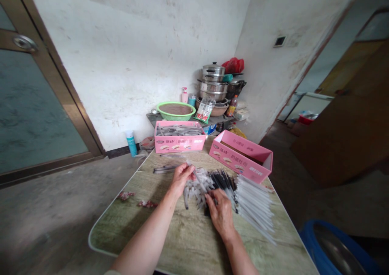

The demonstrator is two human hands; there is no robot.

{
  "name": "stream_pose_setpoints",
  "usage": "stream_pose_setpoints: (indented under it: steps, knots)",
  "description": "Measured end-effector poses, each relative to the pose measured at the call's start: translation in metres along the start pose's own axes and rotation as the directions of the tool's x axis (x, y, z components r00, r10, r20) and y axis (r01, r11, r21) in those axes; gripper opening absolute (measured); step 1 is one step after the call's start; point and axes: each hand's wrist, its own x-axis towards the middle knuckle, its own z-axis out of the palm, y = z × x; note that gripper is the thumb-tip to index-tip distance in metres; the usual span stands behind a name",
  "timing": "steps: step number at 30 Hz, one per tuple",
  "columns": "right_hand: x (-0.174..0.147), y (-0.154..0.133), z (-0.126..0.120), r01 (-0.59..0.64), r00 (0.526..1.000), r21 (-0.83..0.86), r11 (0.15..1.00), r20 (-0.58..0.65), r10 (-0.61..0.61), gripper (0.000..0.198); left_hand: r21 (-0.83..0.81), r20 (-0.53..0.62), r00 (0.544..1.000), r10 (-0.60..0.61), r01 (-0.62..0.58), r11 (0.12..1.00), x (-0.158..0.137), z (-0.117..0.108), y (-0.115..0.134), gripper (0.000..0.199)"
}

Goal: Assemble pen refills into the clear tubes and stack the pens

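My left hand [181,178] is closed, with thumb and fingers pinching a slim translucent pen [199,181] over the middle of the table. At the pen's lower end is my right hand [221,211], fingers curled and thumb against the tip. Beneath both hands lies a heap of short whitish translucent pen parts [192,192], probably caps. Black-ended pen pieces [221,179] are bunched just beyond my right hand. To its right, long clear pen tubes [254,204] lie side by side. A few dark-tipped pens [165,169] rest left of my left hand.
A pink box [180,144] full of pens stands at the table's far edge. Right of it sits another pink box [240,160], its visible inside bare. Behind are a green basin [175,116] and stacked pots [213,89]. A blue tub [334,246] stands at lower right.
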Motion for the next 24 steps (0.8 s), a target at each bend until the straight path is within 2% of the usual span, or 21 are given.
stream_pose_setpoints:
  steps: [3,8,14,20,24]
  knots:
    - [-0.0005,0.003,0.0008,-0.032,0.999,0.003,0.999,-0.029,0.032,0.026,-0.006,-0.005,1.0,0.001,-0.001,1.0,0.0,0.0003,0.0001,0.041]
    - [0.0003,0.0019,0.0008,0.008,0.999,-0.033,0.999,0.048,-0.007,0.031,-0.017,-0.006,1.0,0.003,-0.003,1.0,-0.0008,0.0021,0.001,0.04]
    - [0.0001,0.0027,0.0007,-0.052,0.997,-0.018,0.998,-0.057,0.051,0.027,-0.016,-0.008,1.0,-0.006,0.006,1.0,-0.0014,0.0033,0.0024,0.041]
    - [0.0007,0.0009,0.0006,-0.002,1.0,-0.036,0.999,0.025,0.003,0.032,-0.013,-0.01,1.0,-0.004,0.004,1.0,-0.0022,0.0031,0.0032,0.041]
    - [0.0001,0.0018,0.0008,-0.05,0.998,-0.011,0.999,-0.036,0.049,0.028,-0.019,-0.016,1.0,-0.011,0.011,1.0,-0.0018,0.0037,0.0027,0.042]
